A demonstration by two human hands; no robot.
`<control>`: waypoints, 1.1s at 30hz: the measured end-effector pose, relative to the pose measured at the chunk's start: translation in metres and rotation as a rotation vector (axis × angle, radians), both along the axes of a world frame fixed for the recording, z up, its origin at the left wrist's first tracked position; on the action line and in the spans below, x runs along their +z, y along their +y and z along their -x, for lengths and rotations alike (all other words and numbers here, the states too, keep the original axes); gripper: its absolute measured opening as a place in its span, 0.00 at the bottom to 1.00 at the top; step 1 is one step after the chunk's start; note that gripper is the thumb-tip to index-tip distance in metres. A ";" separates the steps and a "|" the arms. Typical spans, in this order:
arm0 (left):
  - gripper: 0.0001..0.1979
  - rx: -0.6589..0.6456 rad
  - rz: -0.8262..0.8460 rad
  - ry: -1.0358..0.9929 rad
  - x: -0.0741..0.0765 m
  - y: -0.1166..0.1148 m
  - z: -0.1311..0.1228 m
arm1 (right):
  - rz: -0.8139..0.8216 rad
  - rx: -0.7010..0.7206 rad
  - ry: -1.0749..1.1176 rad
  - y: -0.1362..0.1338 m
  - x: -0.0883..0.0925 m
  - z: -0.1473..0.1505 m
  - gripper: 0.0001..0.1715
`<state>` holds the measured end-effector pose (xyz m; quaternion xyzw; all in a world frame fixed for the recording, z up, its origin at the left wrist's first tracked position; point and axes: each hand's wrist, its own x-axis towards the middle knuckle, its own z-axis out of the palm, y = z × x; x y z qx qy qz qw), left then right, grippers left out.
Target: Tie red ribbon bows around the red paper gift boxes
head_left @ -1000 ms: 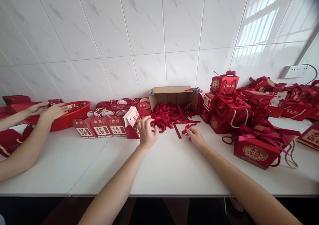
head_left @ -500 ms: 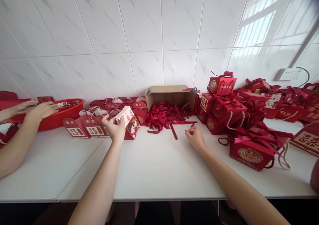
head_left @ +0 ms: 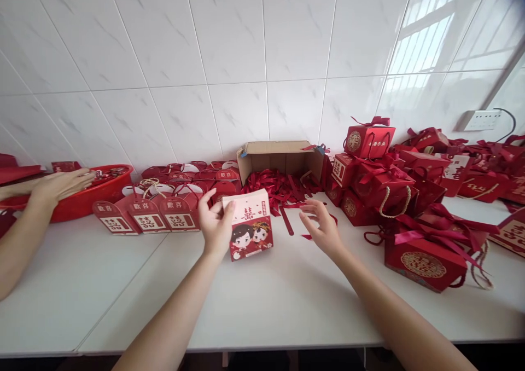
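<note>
My left hand (head_left: pixel 216 226) grips the left side of a small pink and red gift box (head_left: pixel 250 226) printed with a cartoon couple, holding it upright just over the white table (head_left: pixel 262 300). To the box's right, my right hand (head_left: pixel 324 226) hovers with its fingers spread and nothing in it, a short gap from the box. A loose red ribbon strip (head_left: pixel 287 220) lies on the table between box and hand. Behind them a cardboard box (head_left: pixel 279 155) lies on its side, spilling a heap of red ribbons (head_left: pixel 279 187).
Rows of flat red tags (head_left: pixel 145 218) stand at the left. Finished red boxes with ribbons (head_left: pixel 422 250) pile up at the right. Another person's hands (head_left: pixel 61 185) work at a red basin (head_left: pixel 88 196) on the far left. A wall socket (head_left: pixel 478 120) is at the right.
My left hand left the ribbon heap, took the pink gift box from the tag rows and brought it toward me to the table's middle. My right hand lifted and opened beside it.
</note>
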<state>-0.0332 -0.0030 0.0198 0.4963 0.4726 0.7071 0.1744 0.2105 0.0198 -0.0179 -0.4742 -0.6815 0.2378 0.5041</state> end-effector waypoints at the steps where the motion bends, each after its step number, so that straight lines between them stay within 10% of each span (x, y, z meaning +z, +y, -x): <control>1: 0.30 -0.059 0.015 -0.017 -0.002 -0.004 -0.009 | 0.003 0.043 0.026 -0.005 0.002 0.004 0.23; 7: 0.36 -0.361 0.049 -0.058 -0.014 -0.020 -0.046 | 0.006 0.412 0.386 -0.018 0.004 0.013 0.35; 10: 0.36 -0.456 0.058 -0.027 -0.016 -0.021 -0.049 | -0.046 0.365 0.429 -0.017 0.005 0.006 0.32; 26: 0.09 -0.376 0.100 0.253 -0.012 -0.017 -0.041 | 0.029 0.285 0.433 -0.020 0.007 -0.001 0.10; 33: 0.08 -0.433 -0.119 0.399 -0.010 -0.023 -0.038 | 0.323 0.545 0.682 -0.025 0.006 0.005 0.12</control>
